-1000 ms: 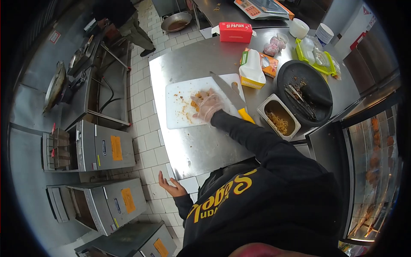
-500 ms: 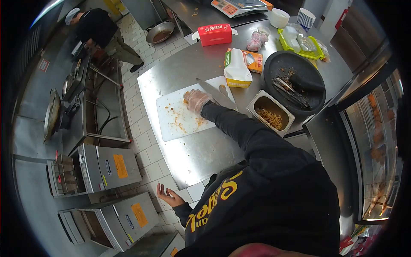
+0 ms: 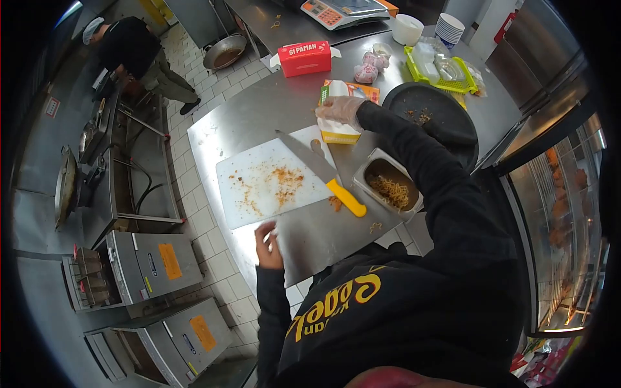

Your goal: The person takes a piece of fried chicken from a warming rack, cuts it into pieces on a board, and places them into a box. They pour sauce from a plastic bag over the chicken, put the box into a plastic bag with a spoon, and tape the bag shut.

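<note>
The box (image 3: 341, 138) stands on the counter (image 3: 249, 116) beside the board's (image 3: 233, 174) far right corner, long axis running away from the person. The nearer, gloved right hand (image 3: 340, 110) is over its top; whether its fingers pinch anything, I cannot tell. The left hand (image 3: 269, 247), fingers loosely parted, is well apart.

On the steel tabletop (image 3: 239, 116), the flat white cutting board (image 3: 262, 156) lies left of the frame's centre, the long yellow-handled knife (image 3: 307, 158) slanting off its lower right corner. Over to the right, brown noodles (image 3: 391, 191) sit in the rectangular metal tub (image 3: 361, 182); above that, the yellow-and-white cardboard box (image 3: 341, 137) stands leftward, the round black mortar (image 3: 446, 107) rightward.
</note>
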### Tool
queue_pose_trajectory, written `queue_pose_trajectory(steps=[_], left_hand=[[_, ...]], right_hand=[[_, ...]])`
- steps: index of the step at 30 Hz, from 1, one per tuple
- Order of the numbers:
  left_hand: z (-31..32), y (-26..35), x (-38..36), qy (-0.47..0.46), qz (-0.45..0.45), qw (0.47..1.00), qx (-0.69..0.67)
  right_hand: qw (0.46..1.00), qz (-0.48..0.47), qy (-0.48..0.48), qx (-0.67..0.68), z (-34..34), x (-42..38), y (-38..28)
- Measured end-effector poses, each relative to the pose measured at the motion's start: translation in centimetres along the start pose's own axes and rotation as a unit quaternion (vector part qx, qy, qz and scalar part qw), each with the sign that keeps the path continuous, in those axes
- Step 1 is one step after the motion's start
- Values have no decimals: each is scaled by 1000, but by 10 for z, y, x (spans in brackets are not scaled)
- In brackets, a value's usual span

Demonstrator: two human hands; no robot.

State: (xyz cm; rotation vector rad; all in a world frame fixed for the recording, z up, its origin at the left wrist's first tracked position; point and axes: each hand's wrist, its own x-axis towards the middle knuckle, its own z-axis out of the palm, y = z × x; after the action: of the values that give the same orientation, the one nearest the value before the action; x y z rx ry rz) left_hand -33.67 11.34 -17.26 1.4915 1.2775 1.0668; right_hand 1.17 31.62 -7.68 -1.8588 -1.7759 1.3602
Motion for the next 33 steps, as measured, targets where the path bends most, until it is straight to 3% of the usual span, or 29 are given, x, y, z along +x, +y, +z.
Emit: queue_pose_trajectory(steps=[1, 4, 8, 10, 11, 12, 13, 14, 15, 16, 18, 19, 23, 25, 28, 29, 30, 32, 33], left_hand=[[22, 13, 28, -43, -19, 998, -39], [91, 20, 106, -122, -40, 984, -121], [165, 12, 186, -68, -142, 982, -104], [185, 12, 211, -51, -137, 989, 3], [201, -47, 233, 34, -27, 996, 74], [204, -42, 234, 31, -31, 996, 76], [206, -29, 234, -1, -39, 986, 160], [209, -17, 234, -32, -46, 969, 242], [213, -12, 232, -26, -9, 957, 287], [215, -15, 232, -26, -10, 957, 289], [218, -19, 232, -46, -3, 936, 349], [221, -16, 230, -45, -3, 936, 350], [224, 2, 219, 25, -16, 958, 287], [220, 2, 217, 62, -16, 966, 250], [209, 2, 211, 122, -8, 979, 160], [204, 0, 209, 126, -4, 987, 104], [201, 1, 206, 130, -6, 986, 106], [191, 3, 198, 123, -11, 983, -133], [183, 4, 193, 98, -19, 981, -165]], right_hand=[[982, -82, -25, -168, -6, 4, 15], [955, -99, 7, -279, -9, -14, 20], [932, -141, -20, -335, -5, 46, 79], [737, -204, -121, -633, -16, 50, 88], [740, -204, -125, -628, -18, 57, 104], [874, -173, -108, -441, -16, 73, 129], [960, -133, -84, -233, -14, 89, 153], [995, -85, -56, -12, -14, 96, 168], [989, -104, -7, -108, -13, 92, 165], [989, -105, -9, -107, -9, 90, 157], [928, -53, -102, -354, 0, 79, 137], [978, -84, -23, -188, -7, 44, 128], [972, -155, -1, -178, -14, 37, 129], [985, -149, 9, 89, -23, 30, 125], [976, -151, 71, 140, -33, 12, 98], [968, -201, 136, 55, -37, 0, 85], [969, -204, 132, 55, -37, -8, 75], [914, -357, 192, -21, -33, -19, 59], [906, -389, 164, -29, -31, -26, 49]])
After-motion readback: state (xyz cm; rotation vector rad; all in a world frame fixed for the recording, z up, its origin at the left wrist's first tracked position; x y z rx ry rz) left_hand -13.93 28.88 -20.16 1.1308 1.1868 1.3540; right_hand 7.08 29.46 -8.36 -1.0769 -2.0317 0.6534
